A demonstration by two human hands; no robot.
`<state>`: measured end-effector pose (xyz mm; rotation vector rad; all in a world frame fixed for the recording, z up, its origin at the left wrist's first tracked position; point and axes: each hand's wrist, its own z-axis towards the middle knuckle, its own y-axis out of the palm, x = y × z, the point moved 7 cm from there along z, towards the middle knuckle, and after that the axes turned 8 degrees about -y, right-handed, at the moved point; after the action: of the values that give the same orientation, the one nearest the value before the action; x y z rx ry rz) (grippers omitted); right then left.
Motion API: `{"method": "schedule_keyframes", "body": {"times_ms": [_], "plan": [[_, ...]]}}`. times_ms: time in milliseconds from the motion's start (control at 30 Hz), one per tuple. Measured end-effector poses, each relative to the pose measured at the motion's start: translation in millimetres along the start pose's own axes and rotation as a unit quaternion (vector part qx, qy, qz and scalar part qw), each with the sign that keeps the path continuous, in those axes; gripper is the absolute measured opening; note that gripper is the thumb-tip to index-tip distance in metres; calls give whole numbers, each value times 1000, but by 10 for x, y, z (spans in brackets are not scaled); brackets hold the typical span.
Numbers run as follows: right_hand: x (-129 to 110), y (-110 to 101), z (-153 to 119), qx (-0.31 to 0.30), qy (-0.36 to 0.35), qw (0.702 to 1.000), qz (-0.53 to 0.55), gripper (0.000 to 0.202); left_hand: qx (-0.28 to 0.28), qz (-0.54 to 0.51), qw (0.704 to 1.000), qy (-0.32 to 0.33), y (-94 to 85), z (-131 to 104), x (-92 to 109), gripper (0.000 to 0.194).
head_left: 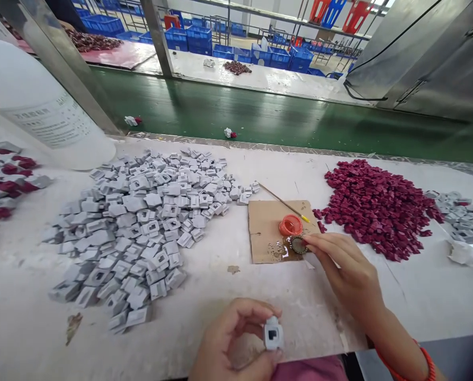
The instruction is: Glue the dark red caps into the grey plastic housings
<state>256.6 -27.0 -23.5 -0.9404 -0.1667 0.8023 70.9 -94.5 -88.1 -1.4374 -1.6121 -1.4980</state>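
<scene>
Left hand (230, 336): fingers clamped on one gray part (273, 334), held over the near edge of the tabletop (216, 288) with its square opening in view. Right hand (349, 272): fingertips touching the rim of a round dark-edged cap (299, 244) at the cardboard (260, 217); whether they grip it cannot be told. A red-orange cup (291, 225) sits just beside the cap, near a yellow-tipped stick (282, 200). Gray pile (157, 206) lies left of the cardboard, maroon pile (381, 206) right
</scene>
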Motion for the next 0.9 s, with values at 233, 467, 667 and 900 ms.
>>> {"method": "schedule_keyframes", "body": {"times_ms": [233,467,667,900], "plan": [[-327,-141,-137,26,57,988,140,36,22,397,892,215,80,-25,124,37],[-704,102,-280,2,51,966,253,31,42,437,870,225,105,-1,109,28],[-736,132,-246,-18,23,972,233,26,64,418,876,230,112,18,199,19],[-764,88,-245,-13,46,978,205,28,76,407,882,224,116,24,170,22]]}}
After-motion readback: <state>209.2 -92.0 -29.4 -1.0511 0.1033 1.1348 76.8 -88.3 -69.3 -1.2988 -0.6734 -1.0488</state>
